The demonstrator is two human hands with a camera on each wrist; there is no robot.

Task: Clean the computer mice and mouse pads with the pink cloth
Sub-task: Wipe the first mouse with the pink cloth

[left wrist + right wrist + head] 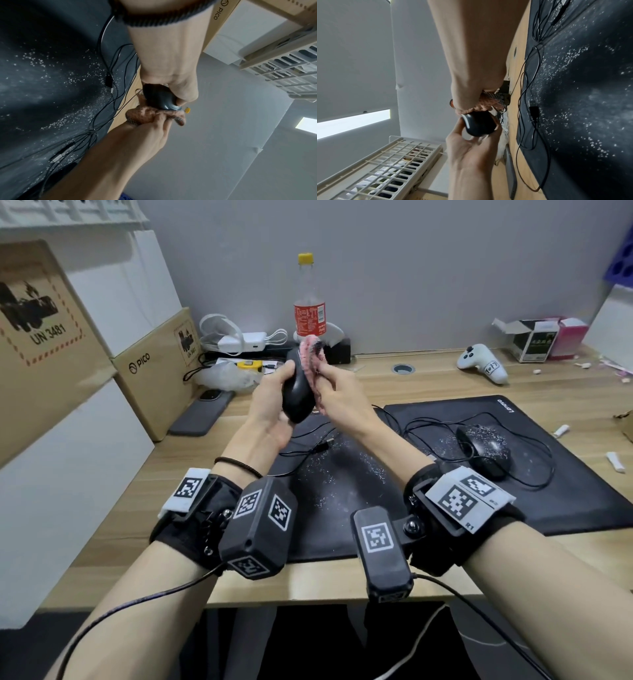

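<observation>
I hold the black mouse (297, 392) up in the air, above the bench (428, 371), so I can reach all round it. My left hand (270, 412) has its grip curled round the mouse from below, thumb on one side and fingers on the other, so it does not slip while I rub. My right hand (337, 395) has its grip closed on the bunched pink cloth (310, 354), and the cloth presses on the side of the mouse away from my left palm. I bunch the cloth so it makes a fat pad that I can push hard with.

Under my grip lies the near mouse pad (342, 484), with white specks all over it. I think lifting the mouse keeps it out of that dust while I wipe. Its cable (308, 451) hangs down and trails across the pad.

To the right of my right grip sits the second mouse (486, 448) on the big mouse pad (565, 474). It is speckled white too, so I judge it is not cleaned yet. Both pads seem to wait their turn.
</observation>
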